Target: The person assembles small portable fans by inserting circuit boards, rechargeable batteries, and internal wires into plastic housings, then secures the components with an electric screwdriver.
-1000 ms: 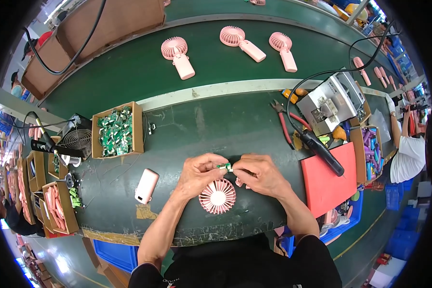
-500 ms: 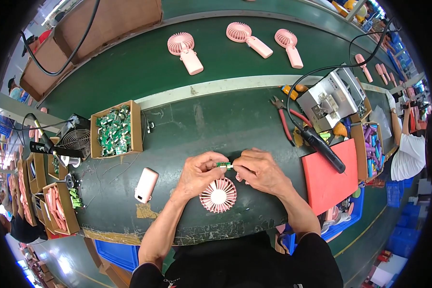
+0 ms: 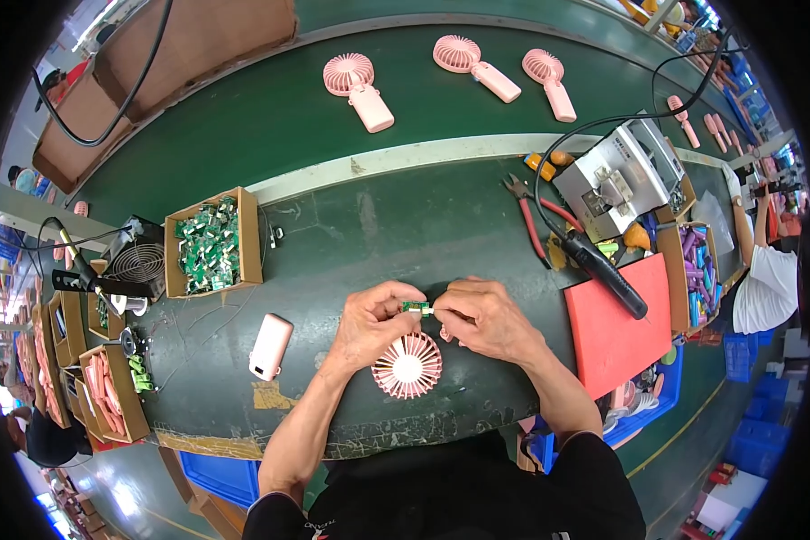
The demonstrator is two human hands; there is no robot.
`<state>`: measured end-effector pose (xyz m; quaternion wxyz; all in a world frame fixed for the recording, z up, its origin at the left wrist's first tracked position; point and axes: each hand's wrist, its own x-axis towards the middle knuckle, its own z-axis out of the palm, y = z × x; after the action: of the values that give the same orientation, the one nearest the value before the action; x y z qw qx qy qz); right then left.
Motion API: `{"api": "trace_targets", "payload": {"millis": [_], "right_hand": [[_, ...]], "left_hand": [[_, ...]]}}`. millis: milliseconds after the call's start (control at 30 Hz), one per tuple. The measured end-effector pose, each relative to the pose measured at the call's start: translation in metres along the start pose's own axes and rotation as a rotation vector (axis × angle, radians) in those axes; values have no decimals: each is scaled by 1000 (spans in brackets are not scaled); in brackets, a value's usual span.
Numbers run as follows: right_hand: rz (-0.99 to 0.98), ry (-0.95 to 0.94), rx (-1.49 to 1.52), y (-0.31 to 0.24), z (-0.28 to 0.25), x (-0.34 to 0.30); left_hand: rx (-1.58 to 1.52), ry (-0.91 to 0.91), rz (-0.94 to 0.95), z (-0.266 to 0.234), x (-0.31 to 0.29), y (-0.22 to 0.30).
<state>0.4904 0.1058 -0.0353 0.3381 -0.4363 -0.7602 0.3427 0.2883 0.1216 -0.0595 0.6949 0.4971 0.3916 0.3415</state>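
Note:
My left hand [image 3: 375, 324] pinches a small green circuit board [image 3: 415, 307] between thumb and fingers, above the middle of the table. My right hand [image 3: 488, 322] is closed at the board's right end, by a pale piece; its fingertips hide what they grip. Just below the hands lies a round pink fan head [image 3: 408, 367] with a slatted grille. A small pink part [image 3: 446, 334] shows partly under my right fingers. Left of my left forearm rests a pink handle casing [image 3: 271, 346] with a small dark window.
A cardboard box of circuit boards [image 3: 212, 245] stands left, near a box of pink parts [image 3: 108, 392]. On the right are red-handled pliers [image 3: 533, 227], a black-handled tool [image 3: 605, 274] over a red pad [image 3: 623, 335], and a metal device [image 3: 610, 187]. Pink fans [image 3: 370, 106] lie on the green belt [image 3: 270, 117].
The pink fans on the belt have shifted slightly right relative to the table. The view has moved a little; both hands keep nearly the same pose around the circuit board.

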Motion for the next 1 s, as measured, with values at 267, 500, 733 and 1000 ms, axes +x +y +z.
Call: {"api": "trace_targets", "payload": {"millis": [267, 500, 733, 1000], "right_hand": [[15, -43, -27, 0, -3, -1], [-42, 37, -190, -5, 3, -2], [-107, -44, -132, 3, -2, 0], [-83, -22, -109, 3, 2, 0]], "left_hand": [[-17, -17, 0, 1, -1, -1], [-13, -9, 0, 1, 0, -1], [-25, -16, -23, 0, 0, 2], [-45, -31, -25, -4, 2, -2]]}}
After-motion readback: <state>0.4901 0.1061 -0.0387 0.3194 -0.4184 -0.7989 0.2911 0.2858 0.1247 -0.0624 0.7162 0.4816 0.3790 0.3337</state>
